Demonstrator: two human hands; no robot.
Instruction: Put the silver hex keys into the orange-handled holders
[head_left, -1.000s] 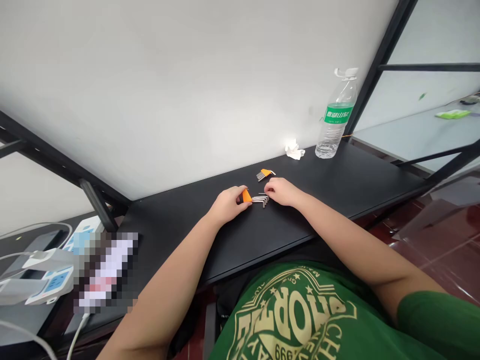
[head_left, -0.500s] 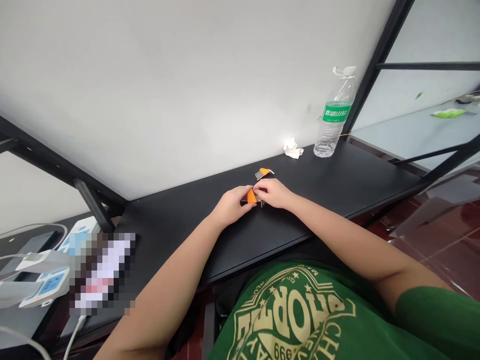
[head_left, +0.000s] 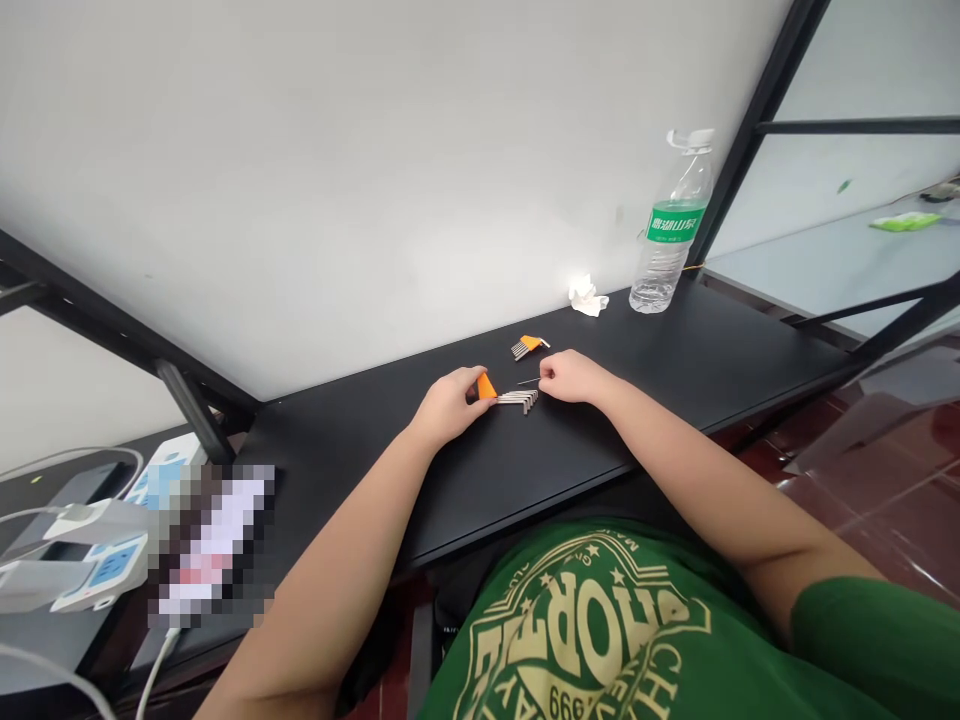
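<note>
My left hand (head_left: 452,404) pinches an orange holder (head_left: 487,386), from which several L-shaped hex keys (head_left: 523,399) stick out to the right, their bent ends towards me. Just right of them, my right hand (head_left: 571,377) is closed on a single thin hex key (head_left: 528,381) that points left. Behind both hands, a second orange holder (head_left: 531,343) with hex keys in it lies on the black table (head_left: 360,440).
A crumpled white tissue (head_left: 587,297) and a clear bottle (head_left: 670,225) with a green label stand near the wall. At the left are a blurred-out phone (head_left: 217,545), white power strips (head_left: 112,572) and cables. A black frame rises at both table ends.
My hands have moved apart, the left one leftward with the orange holder and the right one rightward with a thin hex key. More of the keys in the holder now shows.
</note>
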